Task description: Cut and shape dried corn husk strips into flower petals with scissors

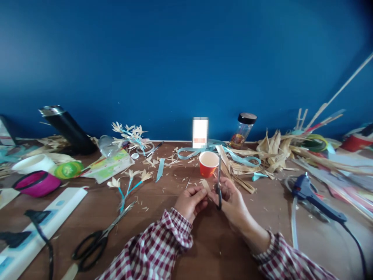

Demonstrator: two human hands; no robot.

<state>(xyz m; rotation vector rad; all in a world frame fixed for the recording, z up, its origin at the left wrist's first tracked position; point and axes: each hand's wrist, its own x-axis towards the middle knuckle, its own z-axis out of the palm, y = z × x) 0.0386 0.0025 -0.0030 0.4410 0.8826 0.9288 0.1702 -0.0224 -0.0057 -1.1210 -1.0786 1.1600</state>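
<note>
light, dry and brittle, apt to split along its grain: husk strip (204, 184) pinched at its near end between left hand (190, 202) fingers, small scissors (219, 186) gripped upright in right hand (231, 202) fingers, blades seemingly just beside the strip, best held low near the pinch.

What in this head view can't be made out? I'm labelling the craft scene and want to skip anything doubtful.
- Card at the wall: face blurred out, unreadable.
- Small scissors in the right hand: handles hidden by the fingers.
- Husk piece pinched by the left hand: mostly covered, shape unclear.
- Power strip: cut off by the left edge.
- Jar: contents too small to tell.
- Glue gun: cord runs off the bottom edge.
</note>
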